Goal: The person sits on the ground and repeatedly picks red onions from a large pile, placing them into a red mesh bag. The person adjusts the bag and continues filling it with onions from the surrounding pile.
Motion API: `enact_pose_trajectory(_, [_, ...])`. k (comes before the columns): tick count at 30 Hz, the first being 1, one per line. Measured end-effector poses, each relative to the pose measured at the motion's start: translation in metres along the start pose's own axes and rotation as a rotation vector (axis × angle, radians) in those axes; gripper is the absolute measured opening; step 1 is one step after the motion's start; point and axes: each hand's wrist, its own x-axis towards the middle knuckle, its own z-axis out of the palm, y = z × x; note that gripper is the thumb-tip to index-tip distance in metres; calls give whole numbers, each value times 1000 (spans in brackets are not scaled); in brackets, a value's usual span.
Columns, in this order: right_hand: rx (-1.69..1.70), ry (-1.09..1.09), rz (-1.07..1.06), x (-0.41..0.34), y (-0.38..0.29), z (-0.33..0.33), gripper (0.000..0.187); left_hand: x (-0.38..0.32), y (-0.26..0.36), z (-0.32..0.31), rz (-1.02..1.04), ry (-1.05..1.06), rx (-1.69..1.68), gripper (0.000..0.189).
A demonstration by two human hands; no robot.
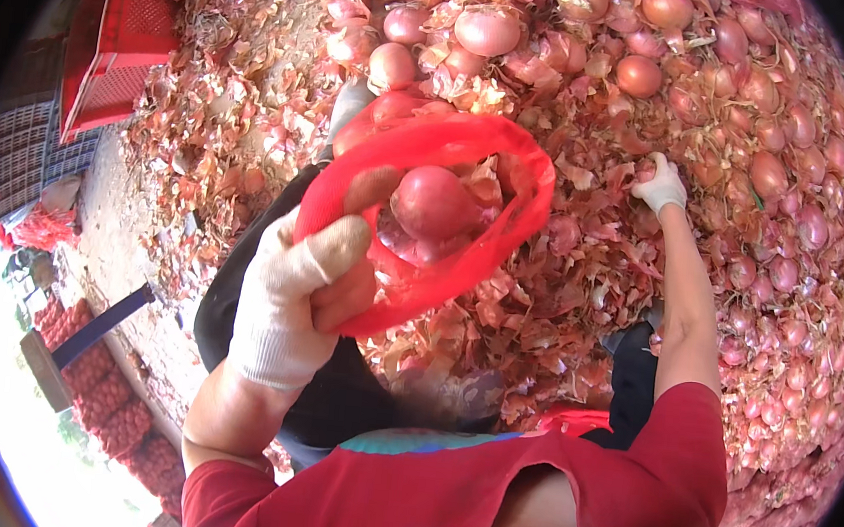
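Note:
My left hand, in a white knit glove with bare fingertips, grips the rim of a red mesh bag. The bag's mouth is spread into a wide ring in front of me. Through it shows a large red onion, with more onions below it. Out to the right, my right hand, also in a white glove, is closed around an onion that it partly hides. Loose dry onion skins lie beneath and around that hand.
A big heap of red onions slopes along the right side, and more onions lie ahead. A red plastic crate and a dark crate stand at the left. Filled red mesh sacks line the lower left.

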Motion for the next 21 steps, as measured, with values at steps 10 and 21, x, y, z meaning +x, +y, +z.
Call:
enact_pose_trajectory(10, [743, -273, -1174, -183, -233, -33, 50, -4, -13, 0, 30, -61, 37, 47])
enact_pose_trajectory(21, [-60, 212, 50, 85, -144, -91, 48, -3, 7, -20, -10, 69, -16, 42])
